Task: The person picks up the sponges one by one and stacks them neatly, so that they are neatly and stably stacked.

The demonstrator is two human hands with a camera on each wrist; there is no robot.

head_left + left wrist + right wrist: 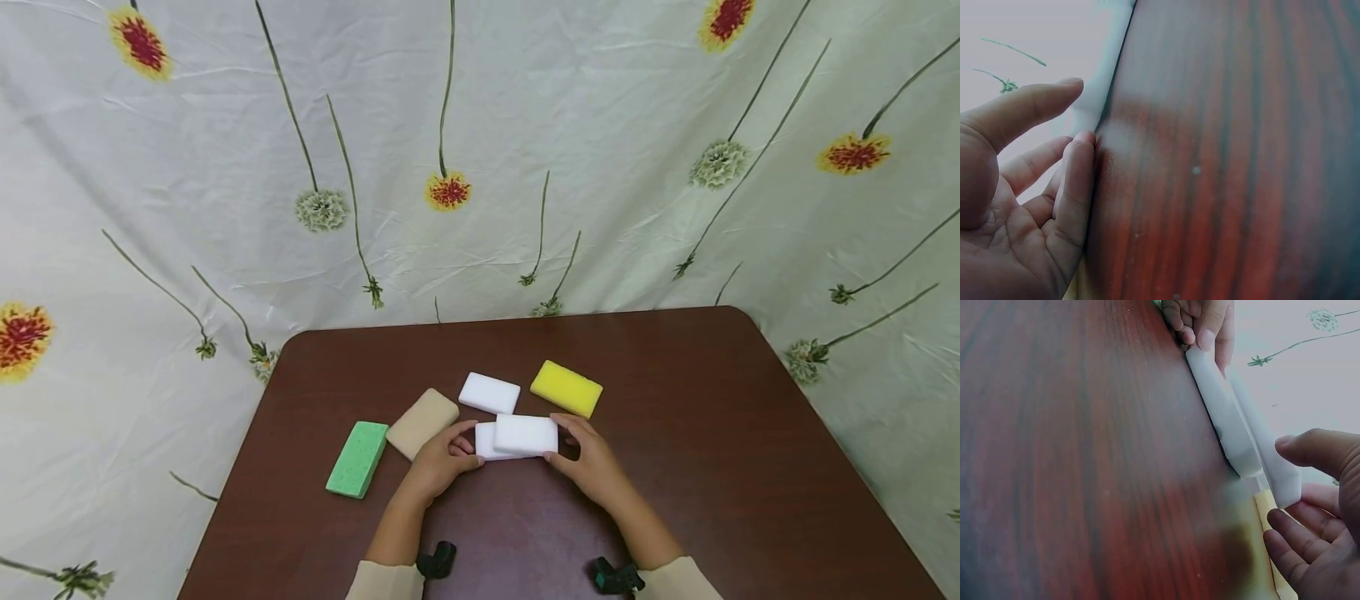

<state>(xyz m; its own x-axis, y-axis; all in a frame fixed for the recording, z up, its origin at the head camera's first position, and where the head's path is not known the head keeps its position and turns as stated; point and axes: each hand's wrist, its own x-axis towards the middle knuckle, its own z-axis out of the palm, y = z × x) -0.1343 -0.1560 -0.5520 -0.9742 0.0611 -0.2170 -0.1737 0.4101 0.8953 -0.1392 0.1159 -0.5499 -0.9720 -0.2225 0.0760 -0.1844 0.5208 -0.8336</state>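
Two white sponges lie overlapped at the middle of the table in the head view. My left hand [441, 460] grips the left end of the lower white sponge [485, 442], thumb at its near corner and a finger at its far one. The upper white sponge [527, 435] rests partly over it, shifted to the right. Thumb and finger of my right hand [592, 467] pinch its right end. In the right wrist view, the upper white sponge [1266, 437] sits between the right thumb and fingers, and the left hand [1200, 325] holds the lower one's far end.
Behind the pair lies a third white sponge [489, 393], with a yellow sponge [566, 388] to its right. A beige sponge [423, 423] and a green sponge [357, 459] lie left on the brown table [712, 433]. A flower-printed cloth [495, 100] hangs behind.
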